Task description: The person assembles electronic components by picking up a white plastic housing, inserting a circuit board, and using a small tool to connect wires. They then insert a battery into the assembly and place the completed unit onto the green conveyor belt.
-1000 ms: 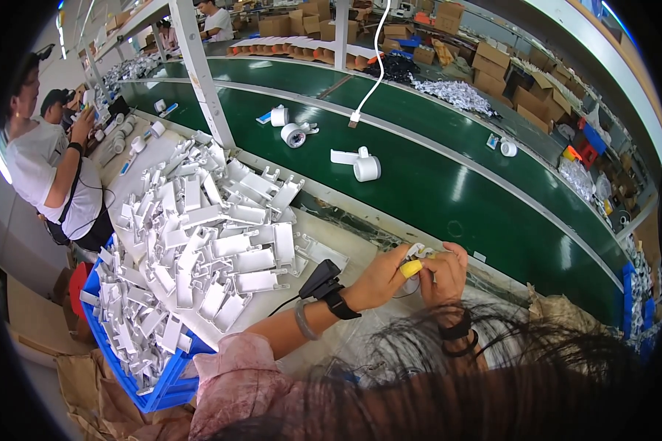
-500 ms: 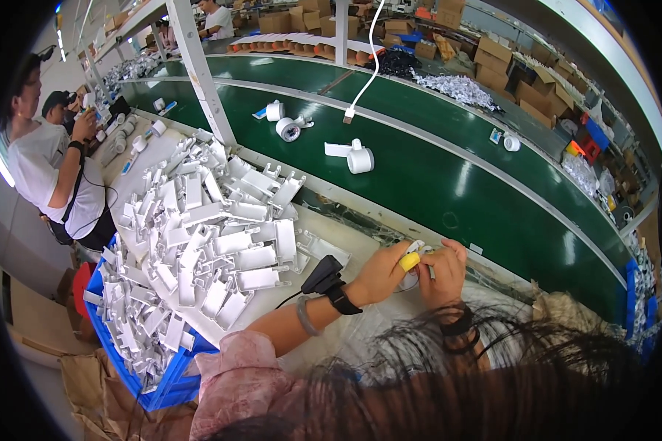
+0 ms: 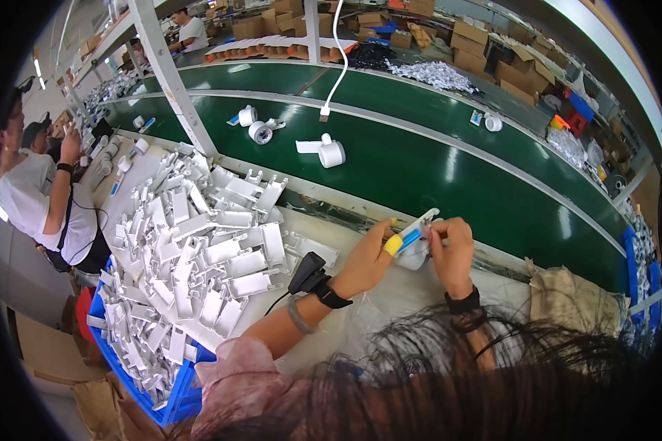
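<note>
Over the front edge of the bench, my left hand (image 3: pixel 366 259) grips a white device with a round head (image 3: pixel 413 259) and a narrow handle. Inside the handle shows a blue strip (image 3: pixel 410 239), perhaps a battery. Yellow tape (image 3: pixel 393 245) wraps my left thumb. My right hand (image 3: pixel 456 251) is closed, its thumb and fingertips pinching at the handle's right side; whatever small part they hold is hidden. To the left lies a large heap of white plastic shells (image 3: pixel 232 253), apart from both hands.
A blue bin (image 3: pixel 175 406) full of similar shells stands at the lower left. Beyond the bench runs a green conveyor (image 3: pixel 404 180) carrying white round-headed devices (image 3: pixel 332 153). A white cable (image 3: pixel 336 77) hangs over it. Brown cloth (image 3: pixel 577 303) lies right; a co-worker (image 3: pixel 33 187) stands far left.
The device has turned in my left hand, so its handle and blue strip now show. My right hand has drawn slightly away from the left. The whole view has shifted a little.
</note>
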{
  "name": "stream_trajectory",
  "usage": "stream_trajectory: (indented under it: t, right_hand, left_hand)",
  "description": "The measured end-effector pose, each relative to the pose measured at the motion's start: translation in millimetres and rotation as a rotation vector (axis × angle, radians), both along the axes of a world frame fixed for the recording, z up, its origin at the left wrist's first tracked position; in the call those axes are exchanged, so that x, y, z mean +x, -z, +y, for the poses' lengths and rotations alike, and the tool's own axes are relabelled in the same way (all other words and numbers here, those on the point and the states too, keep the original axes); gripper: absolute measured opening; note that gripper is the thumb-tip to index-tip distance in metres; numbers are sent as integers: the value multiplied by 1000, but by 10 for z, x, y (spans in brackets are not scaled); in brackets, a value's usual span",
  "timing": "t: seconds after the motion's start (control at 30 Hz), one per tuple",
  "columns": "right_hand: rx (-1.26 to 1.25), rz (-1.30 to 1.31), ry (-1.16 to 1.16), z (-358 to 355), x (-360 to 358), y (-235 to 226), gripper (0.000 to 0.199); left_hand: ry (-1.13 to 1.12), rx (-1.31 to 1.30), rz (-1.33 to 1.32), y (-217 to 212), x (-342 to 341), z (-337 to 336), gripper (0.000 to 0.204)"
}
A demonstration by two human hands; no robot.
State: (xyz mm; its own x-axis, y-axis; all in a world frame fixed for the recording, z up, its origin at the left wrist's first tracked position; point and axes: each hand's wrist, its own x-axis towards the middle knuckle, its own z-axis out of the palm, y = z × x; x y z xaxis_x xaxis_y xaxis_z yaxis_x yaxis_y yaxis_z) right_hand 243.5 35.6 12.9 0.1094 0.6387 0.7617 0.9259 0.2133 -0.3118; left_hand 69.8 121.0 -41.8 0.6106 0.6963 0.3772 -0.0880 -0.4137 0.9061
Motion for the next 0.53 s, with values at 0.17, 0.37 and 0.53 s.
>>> stream_trajectory:
  t: [0.17,0.37,0.53]
  right_hand:
    - [-61,554,36,39,375,181,31]
    - [-134,392,49,111,362,101,40]
    - [-196,380,-47,32,378,136,36]
  left_hand:
    - [76,28,321,-259,-58,-78,41]
    - [850,265,641,-579,-201,-417,32]
    - [1035,434,988,-783,-146,-911,58]
